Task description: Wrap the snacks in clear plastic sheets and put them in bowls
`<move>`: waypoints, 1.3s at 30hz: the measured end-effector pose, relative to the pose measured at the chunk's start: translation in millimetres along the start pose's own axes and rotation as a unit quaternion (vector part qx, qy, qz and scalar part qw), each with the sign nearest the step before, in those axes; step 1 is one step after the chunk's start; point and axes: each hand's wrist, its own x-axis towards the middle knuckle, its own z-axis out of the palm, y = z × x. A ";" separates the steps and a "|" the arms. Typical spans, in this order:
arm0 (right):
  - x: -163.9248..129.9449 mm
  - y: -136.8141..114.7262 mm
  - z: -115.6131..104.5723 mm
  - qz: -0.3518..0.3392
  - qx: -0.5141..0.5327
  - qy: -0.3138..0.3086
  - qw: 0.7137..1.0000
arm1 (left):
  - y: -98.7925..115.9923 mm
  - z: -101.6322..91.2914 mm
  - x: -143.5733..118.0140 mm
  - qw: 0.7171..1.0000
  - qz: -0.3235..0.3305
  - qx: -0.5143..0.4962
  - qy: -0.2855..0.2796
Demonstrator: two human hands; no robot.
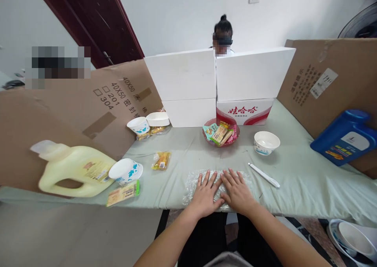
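A sheet of clear bubble wrap [190, 186] lies flat at the table's front edge. My left hand [205, 194] rests palm down on it with the fingers spread. Beside it, my right hand [238, 190] presses flat on the same sheet, fingers apart, the two thumbs close together. Neither hand grips anything. To the right of my right hand lies a white, slim tool [264, 175], its kind unclear. Beyond my hands stands a reddish bowl [214, 141] filled with several wrapped snacks. A white patterned bowl [266, 143] is farther right.
On the left are a yellow jug [76, 170], a tilted patterned bowl [126, 170], a snack packet [123, 193] and a small orange packet [161, 161]. A blue bottle [346, 138] leans at right. White boxes [188, 76] and cardboard panels [73, 105] wall the table; people are behind.
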 end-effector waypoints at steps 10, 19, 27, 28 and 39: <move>-33.6 33.7 17.0 0.104 -0.019 -0.015 0.994 | -73.5 -6.5 -45.9 0.989 -0.128 0.046 0.052; -91.9 38.6 -9.3 -0.095 0.059 0.026 0.993 | -59.1 -26.9 -87.8 0.996 0.054 -0.047 0.062; -94.0 32.1 -18.1 -0.067 0.177 0.092 0.978 | -58.7 -31.5 -93.3 0.984 0.087 -0.109 0.114; -91.3 32.1 -20.1 -0.056 0.191 0.101 0.975 | -58.9 -33.7 -91.8 0.982 0.076 -0.126 0.117; -19.9 47.7 -7.3 0.186 0.085 0.047 0.978 | -71.4 -28.3 -26.1 0.979 -0.172 -0.016 0.110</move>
